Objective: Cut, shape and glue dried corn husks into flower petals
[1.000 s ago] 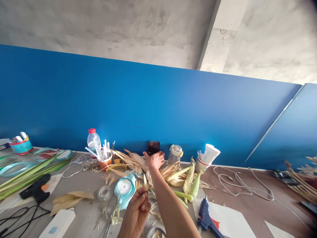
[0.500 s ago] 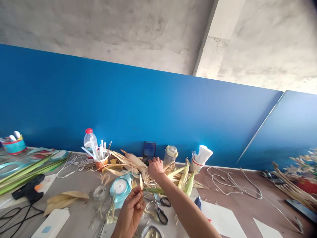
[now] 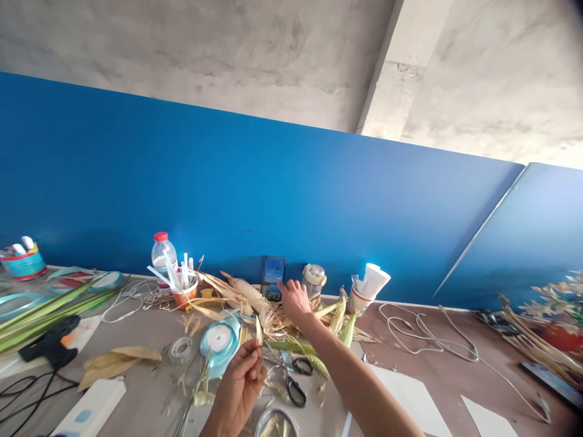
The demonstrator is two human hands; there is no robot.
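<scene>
Low in the middle, my left hand (image 3: 241,379) pinches a small pale corn husk piece (image 3: 259,331) upright between thumb and fingertips. My right hand (image 3: 296,300) reaches forward with one finger stretched out at the lit screen of a phone (image 3: 272,279), which leans against the blue partition. It holds nothing; whether the fingertip touches the glass I cannot tell. Dried corn husks (image 3: 241,291) lie around the phone's base, partly hidden by my right arm. Between my forearms are black-handled scissors (image 3: 296,390), and left of my left hand lies a roll of light blue ribbon (image 3: 217,340).
A cup of white sticks (image 3: 184,296) and a red-capped bottle (image 3: 161,252) stand at the back left. A lidded jar (image 3: 314,279) and a paper cup (image 3: 359,298) stand right of the phone. Farther left are a glue gun (image 3: 50,343) and a power strip (image 3: 91,409).
The phone screen has gone from dark to lit, showing a clock. My right hand has shifted slightly right and uncovers more of the screen. My left hand keeps the husk piece.
</scene>
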